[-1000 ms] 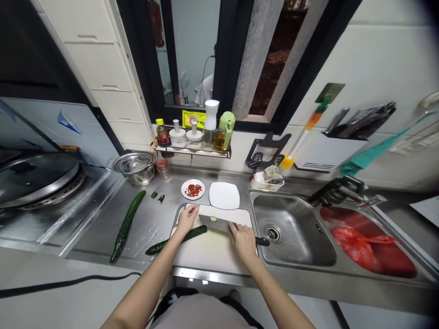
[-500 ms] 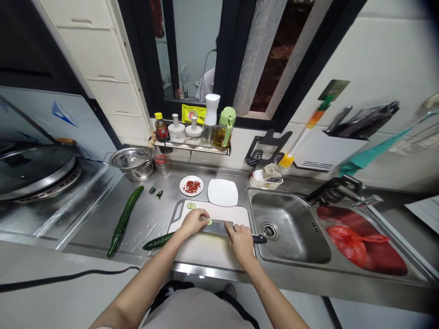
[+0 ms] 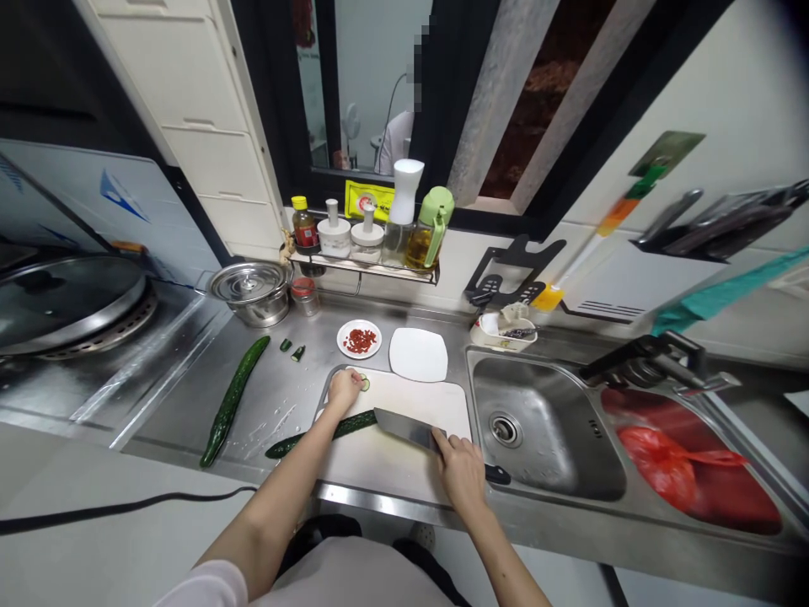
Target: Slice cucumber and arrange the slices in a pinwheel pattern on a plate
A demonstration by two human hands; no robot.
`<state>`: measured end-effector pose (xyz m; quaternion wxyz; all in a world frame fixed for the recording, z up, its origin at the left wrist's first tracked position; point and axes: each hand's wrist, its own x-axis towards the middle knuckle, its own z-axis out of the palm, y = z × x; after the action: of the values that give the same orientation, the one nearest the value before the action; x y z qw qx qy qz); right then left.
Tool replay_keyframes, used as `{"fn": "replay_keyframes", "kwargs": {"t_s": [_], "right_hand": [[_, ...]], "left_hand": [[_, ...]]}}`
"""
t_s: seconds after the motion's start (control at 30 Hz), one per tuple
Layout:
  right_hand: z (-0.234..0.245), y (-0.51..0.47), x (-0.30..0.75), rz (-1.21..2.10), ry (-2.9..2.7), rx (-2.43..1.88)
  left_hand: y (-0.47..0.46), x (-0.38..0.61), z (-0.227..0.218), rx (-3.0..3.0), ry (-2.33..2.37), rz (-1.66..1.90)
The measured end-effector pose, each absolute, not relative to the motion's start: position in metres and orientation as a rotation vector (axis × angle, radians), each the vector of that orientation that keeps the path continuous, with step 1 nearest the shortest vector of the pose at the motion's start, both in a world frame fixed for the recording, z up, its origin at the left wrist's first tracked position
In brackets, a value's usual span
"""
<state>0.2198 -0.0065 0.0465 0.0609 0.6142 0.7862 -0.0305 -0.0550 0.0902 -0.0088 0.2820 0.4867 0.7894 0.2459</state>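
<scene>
My right hand (image 3: pixel 463 470) grips the handle of a cleaver (image 3: pixel 405 427), whose blade lies across the white cutting board (image 3: pixel 436 398). A partly sliced cucumber (image 3: pixel 287 443) lies over the board's left edge, its cut end near the blade tip. My left hand (image 3: pixel 343 390) rests curled at the board's far left corner, fingertips on a cucumber slice (image 3: pixel 365 384). Whether it pinches that slice I cannot make out.
A whole cucumber (image 3: pixel 233 399) and two cut ends (image 3: pixel 291 349) lie on the steel counter to the left. Behind the board stand a dish of red bits (image 3: pixel 359 339) and a white plate (image 3: pixel 418 354). A sink (image 3: pixel 537 421) is at right, a lidded pot (image 3: pixel 248 289) at left.
My left hand has gone from the cleaver blade back to the board's far left corner with a slice. The cleaver has drawn toward me and tilted.
</scene>
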Motion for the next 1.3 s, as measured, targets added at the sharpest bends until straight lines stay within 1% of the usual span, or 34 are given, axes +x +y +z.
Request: {"fn": "replay_keyframes", "kwargs": {"t_s": [0.63, 1.03, 1.1, 1.2, 1.3], "right_hand": [[0.045, -0.001, 0.214, -0.187, 2.33, 1.928], [0.045, -0.004, 0.211, -0.254, 2.261, 1.993], [0.044, -0.004, 0.211, -0.293, 2.243, 2.037], [0.041, -0.002, 0.212, -0.381, 2.235, 2.118], [0.036, 0.002, 0.213, -0.579, 2.233, 2.236]], "left_hand": [[0.108, -0.053, -0.034, 1.533, 2.161, 0.564], [0.101, -0.048, -0.017, 1.689, 2.144, 0.505], [0.101, -0.051, -0.016, 1.654, 2.133, 0.552], [0.094, -0.061, -0.014, 1.551, 2.146, 0.731], [0.074, -0.071, -0.011, 1.433, 2.183, 0.885]]}}
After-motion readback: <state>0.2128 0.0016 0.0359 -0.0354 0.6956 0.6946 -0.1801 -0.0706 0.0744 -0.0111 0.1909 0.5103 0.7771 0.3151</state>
